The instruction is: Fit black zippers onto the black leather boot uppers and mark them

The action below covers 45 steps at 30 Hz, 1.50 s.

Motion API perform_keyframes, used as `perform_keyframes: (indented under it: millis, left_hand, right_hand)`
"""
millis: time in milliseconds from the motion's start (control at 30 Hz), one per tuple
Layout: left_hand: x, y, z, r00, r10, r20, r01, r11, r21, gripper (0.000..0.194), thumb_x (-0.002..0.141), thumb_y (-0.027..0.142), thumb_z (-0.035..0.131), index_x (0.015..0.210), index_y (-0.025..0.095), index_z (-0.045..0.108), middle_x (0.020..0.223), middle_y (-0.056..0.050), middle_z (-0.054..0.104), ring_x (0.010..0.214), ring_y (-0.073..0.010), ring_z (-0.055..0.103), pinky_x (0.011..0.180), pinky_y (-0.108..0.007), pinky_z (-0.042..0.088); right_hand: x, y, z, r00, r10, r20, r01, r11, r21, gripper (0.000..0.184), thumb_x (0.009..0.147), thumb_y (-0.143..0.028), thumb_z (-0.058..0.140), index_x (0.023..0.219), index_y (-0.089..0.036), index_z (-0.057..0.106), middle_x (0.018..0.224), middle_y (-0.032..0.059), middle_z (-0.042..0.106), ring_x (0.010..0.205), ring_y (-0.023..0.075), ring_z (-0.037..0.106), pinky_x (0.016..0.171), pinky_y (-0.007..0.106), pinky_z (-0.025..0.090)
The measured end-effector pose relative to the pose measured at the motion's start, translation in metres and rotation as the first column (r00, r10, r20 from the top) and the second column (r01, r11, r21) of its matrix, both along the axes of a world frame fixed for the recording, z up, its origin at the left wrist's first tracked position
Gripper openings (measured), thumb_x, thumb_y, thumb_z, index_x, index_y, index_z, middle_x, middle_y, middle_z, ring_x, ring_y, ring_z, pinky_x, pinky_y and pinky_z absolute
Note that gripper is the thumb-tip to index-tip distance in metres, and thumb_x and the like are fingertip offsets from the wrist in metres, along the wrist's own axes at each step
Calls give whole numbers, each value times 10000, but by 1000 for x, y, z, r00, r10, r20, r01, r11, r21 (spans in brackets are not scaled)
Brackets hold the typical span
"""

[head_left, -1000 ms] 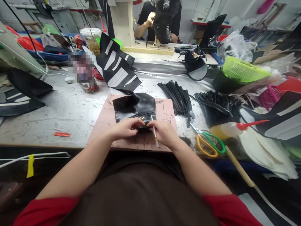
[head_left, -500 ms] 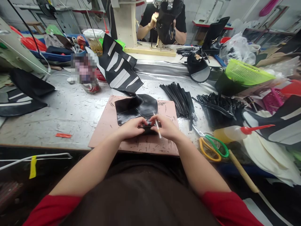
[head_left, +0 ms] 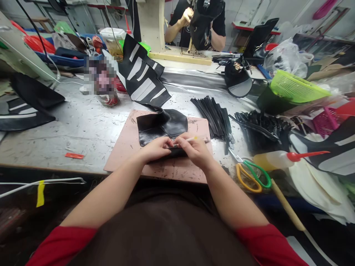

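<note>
A shiny black leather piece [head_left: 175, 121] with seams lies on the pink board [head_left: 122, 147], its near edge folded up at my hands. My left hand [head_left: 159, 148] is closed, thumb and fingertips pinching that edge. My right hand [head_left: 196, 150] is closed around a slim white pen [head_left: 191, 139], which lies nearly level across its fingers. The right fingertips meet the left ones at the leather edge, and they hide the pen's left end.
Black strips [head_left: 212, 116] lie right of the board, with scissors [head_left: 251, 173], a red-tipped bottle [head_left: 273, 159] and a wooden-handled tool [head_left: 287, 205] nearer me. Black panels with white strips [head_left: 144, 75] lie behind. A co-worker [head_left: 177, 26] sits across at a machine [head_left: 151, 26].
My right hand has turned, and the pen has swung from steeply slanted to nearly level, pointing right. My left hand stays at the leather edge. The view has shifted slightly.
</note>
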<state>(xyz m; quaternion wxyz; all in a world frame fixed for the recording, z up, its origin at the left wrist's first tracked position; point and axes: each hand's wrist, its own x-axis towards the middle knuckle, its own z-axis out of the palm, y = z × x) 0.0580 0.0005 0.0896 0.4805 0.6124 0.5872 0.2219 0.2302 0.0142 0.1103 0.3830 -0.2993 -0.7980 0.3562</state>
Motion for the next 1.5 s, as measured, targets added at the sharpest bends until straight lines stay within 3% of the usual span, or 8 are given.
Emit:
perform_keyframes:
  millis: [133,233,900,1133,1300,1400,1500]
  left_hand:
    - [-2,0,-7,999,-23,32,22,1000,10,172,602,195,530,774,185,530,619,41,543,570,-118,500,524,-221,370]
    - [-3,1,-11,998,-42,45,40,999,37,158,602,206,530,758,184,529,668,29,559,622,-124,514,568,-232,387]
    - [-1,-2,-3,994,-79,-78,88,988,128,119,638,191,512,754,176,535,711,22,585,668,-134,548,622,-247,424]
    - [3,-22,1,978,-49,-202,99,964,246,152,659,204,513,809,206,540,804,12,619,763,-163,575,691,-272,428]
    - [11,-43,-5,920,1,-392,195,867,459,121,711,192,470,809,202,540,764,-3,640,678,-151,591,625,-255,438]
    - [14,-53,-14,913,31,-407,211,817,537,120,732,179,448,799,190,546,760,-27,641,691,-158,596,646,-266,450]
    - [17,-60,-25,907,120,-404,218,687,693,134,774,194,428,813,179,555,731,-35,637,663,-151,593,631,-265,465]
  right_hand:
    - [-5,10,-17,991,-131,40,132,991,-25,208,858,-299,428,702,-187,510,571,-9,547,534,120,526,543,236,395]
    - [-5,9,-21,990,-128,65,126,991,38,211,849,-299,443,674,-192,496,572,-7,550,530,118,522,548,232,389]
    - [-7,4,-22,982,-139,128,128,988,86,201,849,-304,445,699,-200,528,633,16,607,576,135,557,579,240,414]
    - [0,-8,-14,986,-143,85,141,990,26,203,855,-306,449,697,-197,516,610,4,581,554,131,547,559,237,407]
    - [8,-24,-7,986,-126,110,129,991,-20,193,864,-304,453,713,-202,516,605,-5,584,553,125,554,564,230,416]
    - [11,-33,-6,984,-121,130,127,991,-36,185,864,-301,455,717,-205,512,593,-4,589,548,131,563,555,234,419]
    - [13,-39,-6,982,-112,150,123,990,-64,196,869,-301,445,710,-207,509,595,1,597,541,133,569,545,235,422]
